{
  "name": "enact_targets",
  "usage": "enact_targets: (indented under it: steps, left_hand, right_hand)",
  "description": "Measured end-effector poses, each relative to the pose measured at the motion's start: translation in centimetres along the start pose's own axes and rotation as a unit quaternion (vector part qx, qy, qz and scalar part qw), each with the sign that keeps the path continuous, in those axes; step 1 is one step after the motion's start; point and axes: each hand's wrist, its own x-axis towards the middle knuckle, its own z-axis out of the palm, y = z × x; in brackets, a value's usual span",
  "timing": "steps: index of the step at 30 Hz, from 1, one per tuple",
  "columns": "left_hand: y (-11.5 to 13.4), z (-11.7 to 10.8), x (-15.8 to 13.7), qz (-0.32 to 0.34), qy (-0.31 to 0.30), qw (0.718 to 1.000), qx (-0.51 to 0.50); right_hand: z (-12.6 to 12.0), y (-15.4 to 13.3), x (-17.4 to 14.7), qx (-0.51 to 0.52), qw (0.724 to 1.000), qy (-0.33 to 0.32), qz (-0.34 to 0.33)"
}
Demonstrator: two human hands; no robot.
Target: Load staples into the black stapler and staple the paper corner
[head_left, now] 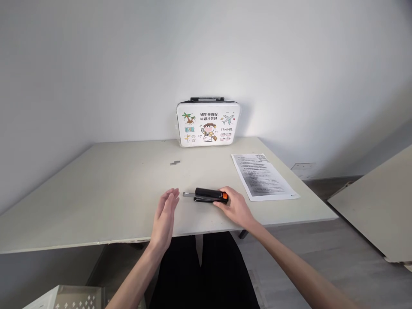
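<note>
1. black stapler point(208, 195) with orange rear end lies flat on the worktop point(106, 189), in front of the cartoon case point(207, 123).
2. right hand point(234, 207) rests at the stapler's orange end, fingers closed on it.
3. left hand point(165, 216) hovers edge-on just left of the stapler, fingers straight, together, holding nothing.
4. printed sheet point(262, 176) right of the stapler; staple strip point(175, 162) behind it.

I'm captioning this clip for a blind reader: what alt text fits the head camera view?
A person's right hand rests on the orange end of a black stapler lying on a pale table, while the open left hand hovers beside it. A printed sheet lies to the right, and a cartoon-printed case stands against the wall.
</note>
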Motion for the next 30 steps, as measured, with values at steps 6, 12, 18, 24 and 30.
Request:
enact_targets:
  steps: [6, 12, 18, 24, 30]
  left_hand:
    - [1.0, 2.9, 1.1, -0.249, 0.0, 0.947, -0.205]
    - [0.1, 3.6, 2.0, -0.276, -0.074, 0.932, -0.222]
    - [-0.2, 3.6, 2.5, -0.29, -0.063, 0.928, -0.226]
    - [-0.4, 4.0, 2.9, -0.244, -0.118, 0.949, -0.162]
    - [-0.9, 4.6, 2.8, -0.221, -0.118, 0.958, -0.137]
  right_hand:
    - [-1.7, -2.0, -1.6, -0.059, 0.967, 0.113, -0.22]
    - [-2.1, -2.9, -2.5, -0.154, 0.93, 0.117, -0.314]
    - [-2.3, -2.1, -2.9, -0.163, 0.927, 0.116, -0.317]
    - [-2.6, -1.5, -2.4, -0.167, 0.922, 0.126, -0.326]
    - [-2.4, -1.4, -2.5, -0.168, 0.925, 0.124, -0.318]
